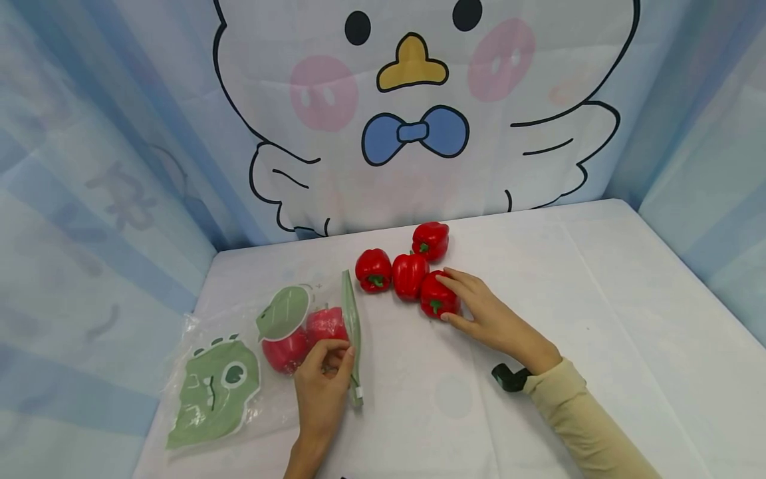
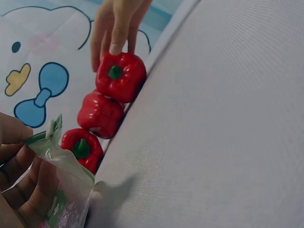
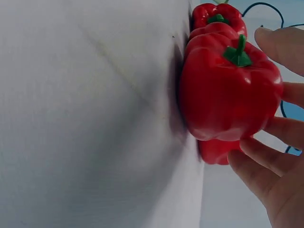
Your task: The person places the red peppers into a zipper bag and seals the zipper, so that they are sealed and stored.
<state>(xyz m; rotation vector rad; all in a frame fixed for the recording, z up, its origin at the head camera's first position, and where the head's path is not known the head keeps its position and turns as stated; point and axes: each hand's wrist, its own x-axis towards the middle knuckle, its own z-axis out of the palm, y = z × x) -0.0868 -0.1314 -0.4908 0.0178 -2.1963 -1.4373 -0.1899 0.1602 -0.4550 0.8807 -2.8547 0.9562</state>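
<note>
My left hand (image 1: 325, 386) pinches the green zip edge (image 1: 352, 332) of a clear plastic bag (image 1: 278, 412) between thumb and finger. Two red bell peppers (image 1: 286, 351) show inside the bag, partly behind its green printed dinosaur figures. My right hand (image 1: 487, 313) is round the nearest bell pepper (image 1: 435, 296) of a cluster on the table, fingers along its back and thumb by its stem side. In the right wrist view that pepper (image 3: 228, 95) stands against the white cloth, several fingertips at its side. The left wrist view shows a zip slider (image 2: 50, 128) near the fingertips.
Beside the held one stand three more red bell peppers, one in the middle (image 1: 409, 277), one to the left (image 1: 374, 270) and one behind (image 1: 431, 241). A white cloth (image 1: 598, 299) covers the table. Printed curtains (image 1: 413, 186) hang along its back and sides.
</note>
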